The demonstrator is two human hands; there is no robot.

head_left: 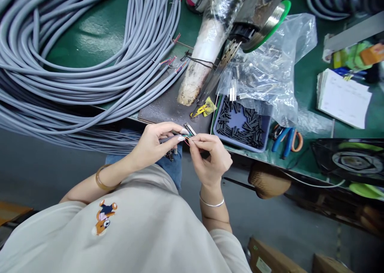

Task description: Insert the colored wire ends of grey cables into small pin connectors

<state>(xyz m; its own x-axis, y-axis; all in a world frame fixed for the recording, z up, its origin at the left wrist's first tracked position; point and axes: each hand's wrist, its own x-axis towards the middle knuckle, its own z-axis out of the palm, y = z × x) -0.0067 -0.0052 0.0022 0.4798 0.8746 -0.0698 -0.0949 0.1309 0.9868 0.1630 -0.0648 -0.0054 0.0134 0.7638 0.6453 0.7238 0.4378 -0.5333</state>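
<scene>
Your two hands meet left of the blue tray point(236, 121), beside the desk point(90, 29)'s near edge. The fingers of your left hand point(157, 141) pinch at the connector point(189, 129), though its grip is partly hidden; those of your right hand point(211, 155) pinch thin coloured wires point(186, 140) close by. You seem to be placing wires at the contacts; the next move likely calls for a steady left hold and fine right-hand alignment. The connector, left of the tray, is small, dark and tilted, with a silvery edge and a row of contacts.
</scene>
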